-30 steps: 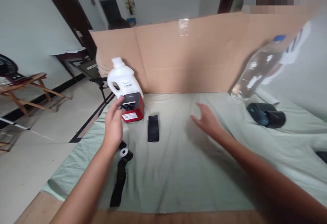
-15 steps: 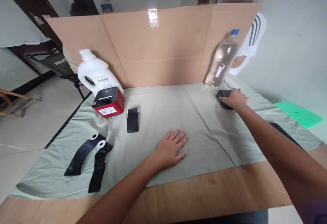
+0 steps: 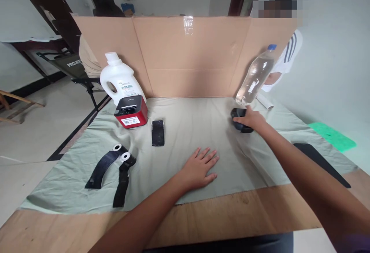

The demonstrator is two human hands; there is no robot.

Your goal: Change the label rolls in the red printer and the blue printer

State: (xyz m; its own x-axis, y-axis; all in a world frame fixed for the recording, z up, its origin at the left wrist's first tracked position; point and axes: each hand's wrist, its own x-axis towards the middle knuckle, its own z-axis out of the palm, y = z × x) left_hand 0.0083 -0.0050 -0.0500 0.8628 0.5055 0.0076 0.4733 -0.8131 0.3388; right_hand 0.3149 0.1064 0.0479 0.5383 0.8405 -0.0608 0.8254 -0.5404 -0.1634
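My left hand [image 3: 200,169] lies flat on the grey-green cloth [image 3: 185,129] with its fingers spread, holding nothing. Farther right, my right hand [image 3: 251,119] grips a small black device [image 3: 240,126] from above, thumb on its left side. Just behind the device, a clear bottle with a blue cap [image 3: 256,76] leans against the cardboard. A white roll [image 3: 264,101] lies to the right of that bottle. On the left, a red and black box-shaped printer [image 3: 132,111] stands before a white jug [image 3: 123,79]. A flat black strip [image 3: 158,133] lies right of the printer.
Two black rolls with unwound tails [image 3: 100,170] [image 3: 123,180] lie at the front left. A cardboard screen [image 3: 185,56] stands along the back. At the right are a black flat object [image 3: 320,162] and a green sheet [image 3: 332,135]. A person's striped sleeve [image 3: 291,51] shows behind the screen.
My right hand has moved left with the black device, away from the cloth's right side. My left hand stays flat on the cloth. The camera view has shifted slightly.
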